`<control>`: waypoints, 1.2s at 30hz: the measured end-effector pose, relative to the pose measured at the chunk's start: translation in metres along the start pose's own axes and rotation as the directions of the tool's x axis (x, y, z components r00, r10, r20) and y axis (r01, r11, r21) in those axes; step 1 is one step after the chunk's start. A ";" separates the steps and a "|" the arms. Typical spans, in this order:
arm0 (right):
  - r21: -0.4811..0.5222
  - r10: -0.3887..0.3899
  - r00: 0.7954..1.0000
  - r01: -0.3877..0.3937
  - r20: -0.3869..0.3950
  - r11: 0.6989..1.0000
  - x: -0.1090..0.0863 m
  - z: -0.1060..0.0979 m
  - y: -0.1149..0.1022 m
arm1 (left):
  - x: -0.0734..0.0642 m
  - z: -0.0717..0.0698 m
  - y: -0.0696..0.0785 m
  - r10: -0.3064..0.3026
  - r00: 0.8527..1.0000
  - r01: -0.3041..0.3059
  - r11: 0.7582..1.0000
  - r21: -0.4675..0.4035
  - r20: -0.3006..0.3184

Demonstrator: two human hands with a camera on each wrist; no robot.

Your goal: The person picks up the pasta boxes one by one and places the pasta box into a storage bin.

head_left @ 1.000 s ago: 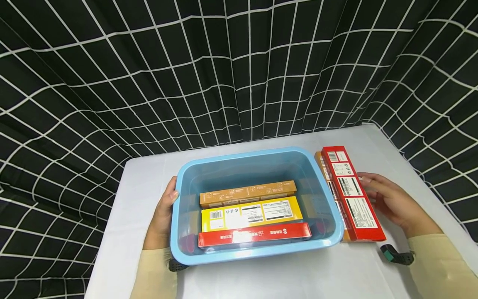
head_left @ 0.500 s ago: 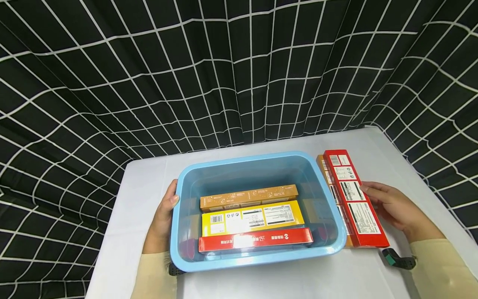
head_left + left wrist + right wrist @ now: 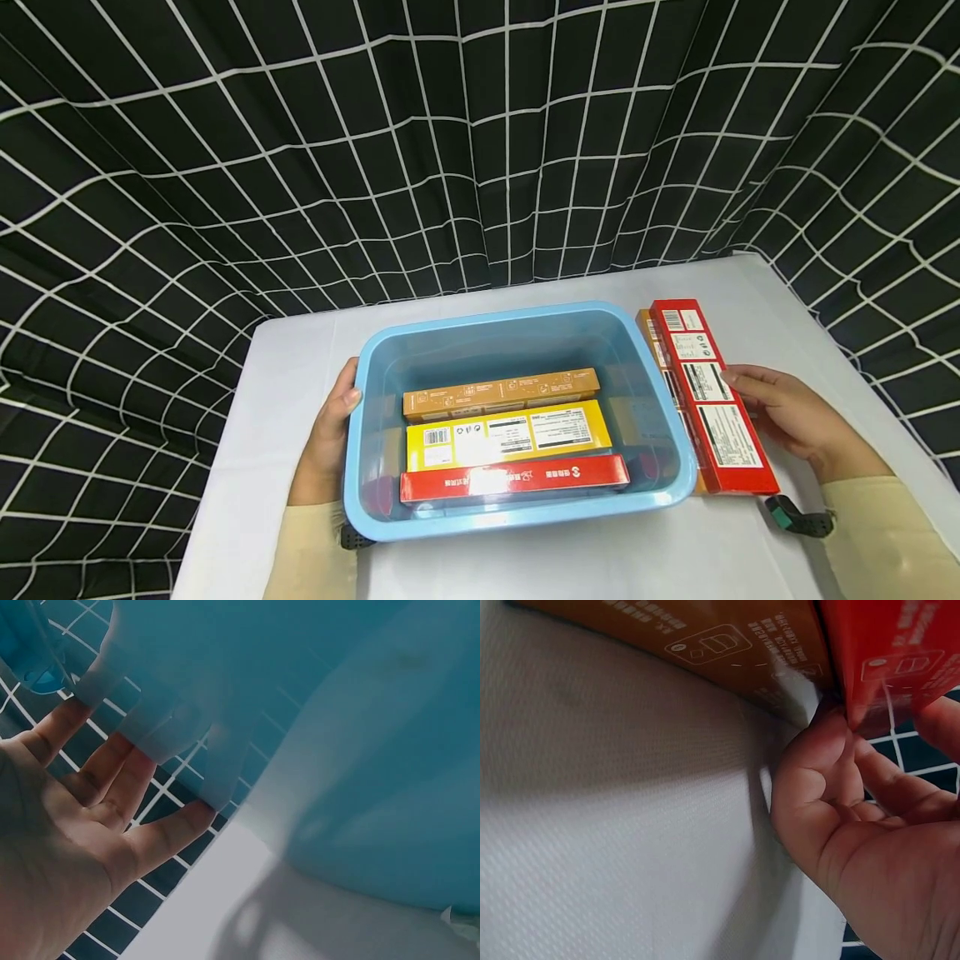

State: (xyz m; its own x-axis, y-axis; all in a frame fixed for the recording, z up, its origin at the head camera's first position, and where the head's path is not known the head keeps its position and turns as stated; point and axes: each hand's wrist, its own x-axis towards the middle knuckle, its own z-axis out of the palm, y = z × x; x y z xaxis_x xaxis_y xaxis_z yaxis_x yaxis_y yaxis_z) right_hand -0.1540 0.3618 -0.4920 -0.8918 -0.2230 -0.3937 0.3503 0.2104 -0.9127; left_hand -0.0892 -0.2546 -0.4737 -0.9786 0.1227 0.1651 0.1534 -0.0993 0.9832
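In the head view, my left hand (image 3: 327,435) grips the left side of a light blue plastic bin (image 3: 517,521), thumb at the rim. The left wrist view shows its fingers (image 3: 169,832) against the outer wall. Inside lie an orange-brown box (image 3: 501,390), a yellow box (image 3: 461,442) and a red box (image 3: 517,477), all long and narrow. Right of the bin, my right hand (image 3: 798,412) pinches the right edge of another red box (image 3: 705,367), thumb on top. Its fingers (image 3: 814,761) reach beneath that box, beside a brown box (image 3: 705,637) underneath.
A white-covered table (image 3: 285,342) carries the bin and boxes. Behind it and at both sides hangs a black curtain (image 3: 420,167) with a white grid. The bin's right rim stands close to the two boxes outside.
My right hand has closed in on the outside red box, its thumb coming down onto the top edge. The left hand keeps its hold on the bin. The head view has shifted slightly.
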 end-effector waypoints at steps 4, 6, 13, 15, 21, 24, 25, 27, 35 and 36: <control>-0.005 0.003 1.000 -0.003 -0.002 1.000 -0.001 -0.001 -0.002 | 0.002 0.000 0.001 0.005 1.000 -0.005 1.000 -0.003 0.008; 0.004 0.008 1.000 -0.008 0.001 1.000 -0.002 -0.003 -0.002 | 0.002 0.000 0.000 0.003 1.000 -0.003 1.000 0.004 0.006; 0.061 0.010 0.999 -0.013 0.052 0.998 -0.010 -0.007 -0.006 | 0.002 -0.002 -0.001 -0.005 1.000 0.005 1.000 0.016 0.006; 0.056 0.007 0.999 -0.009 0.049 0.998 -0.012 -0.007 -0.007 | 0.002 -0.002 -0.001 -0.003 1.000 0.003 1.000 0.011 0.010; 0.070 0.005 0.998 -0.010 0.066 0.997 -0.014 -0.012 -0.008 | 0.001 -0.002 -0.001 0.001 1.000 -0.001 1.000 0.003 0.008; 0.103 0.012 0.996 -0.021 0.089 0.994 -0.014 -0.015 -0.007 | 0.000 -0.002 -0.001 -0.004 1.000 0.004 1.000 0.002 0.004; 0.114 0.012 0.995 -0.023 0.095 0.993 -0.014 -0.016 -0.007 | 0.000 -0.001 -0.001 -0.005 1.000 0.005 1.000 0.001 0.003; 0.138 0.009 0.994 -0.025 0.111 0.990 -0.015 -0.017 -0.007 | 0.000 -0.001 -0.001 -0.005 1.000 0.005 1.000 -0.002 0.003; 0.166 -0.022 0.992 0.001 0.124 0.986 -0.014 -0.017 -0.008 | 0.000 0.000 0.000 -0.007 1.000 0.007 1.000 -0.007 -0.004; 0.168 -0.030 0.991 0.008 0.129 0.986 -0.014 -0.017 -0.009 | 0.000 0.000 0.000 -0.009 1.000 0.009 1.000 -0.006 -0.007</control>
State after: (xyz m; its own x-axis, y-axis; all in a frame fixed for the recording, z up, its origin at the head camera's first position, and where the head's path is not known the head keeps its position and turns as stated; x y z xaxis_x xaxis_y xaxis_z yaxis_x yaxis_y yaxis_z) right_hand -0.1497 0.3793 -0.4769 -0.8573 -0.3504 -0.3772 0.3866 0.0458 -0.9211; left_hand -0.0888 -0.2544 -0.4737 -0.9809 0.1166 0.1557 0.1438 -0.1046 0.9841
